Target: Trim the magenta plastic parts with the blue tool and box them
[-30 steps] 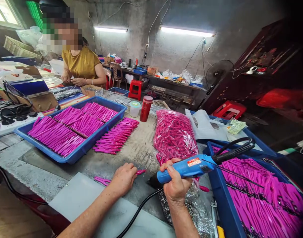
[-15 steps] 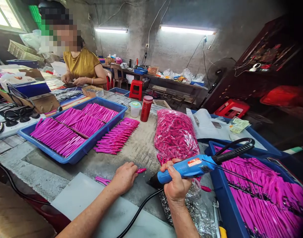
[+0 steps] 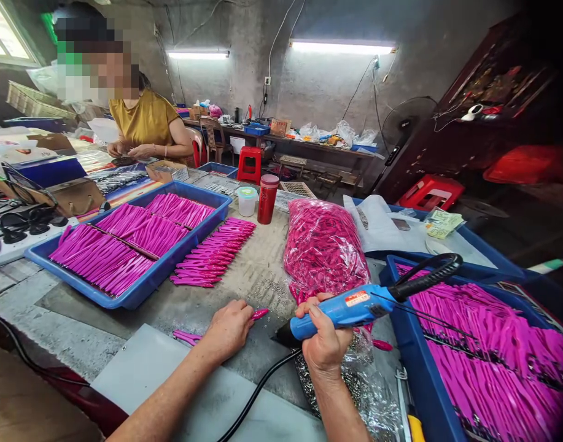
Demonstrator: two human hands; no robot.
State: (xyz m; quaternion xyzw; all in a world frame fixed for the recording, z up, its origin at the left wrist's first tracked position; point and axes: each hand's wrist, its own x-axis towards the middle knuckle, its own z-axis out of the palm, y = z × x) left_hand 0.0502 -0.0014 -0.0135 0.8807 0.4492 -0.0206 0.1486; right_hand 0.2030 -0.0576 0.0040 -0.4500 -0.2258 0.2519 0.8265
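My left hand point(image 3: 228, 325) is closed over a slim pink pliers-like tool point(image 3: 260, 314) on the table. Its glossy tip sticks out past my fingers, its forked handles show on the other side, and its middle is hidden. My right hand point(image 3: 325, 337) grips a blue electric screwdriver point(image 3: 339, 314) with a black nose pointing down and left, just right of that tip. Tiny metal parts point(image 3: 271, 293) lie scattered behind the two hands. Beyond my left hand, a row of similar pink tools point(image 3: 214, 253) lies side by side. A clear bag of glossy pink pieces point(image 3: 325, 245) stands behind the screwdriver.
Blue trays of pink tools stand left point(image 3: 129, 301) and right point(image 3: 403, 325). A red flask point(image 3: 267, 199) and a lidded plastic cup point(image 3: 247, 201) stand at the back. A black cord point(image 3: 258, 390) crosses the near white sheet point(image 3: 143, 368). Across the table a person point(image 3: 145, 126) works with both hands.
The whole view has shifted slightly, so things sit a little further left. Both hands keep their holds and places on the table.
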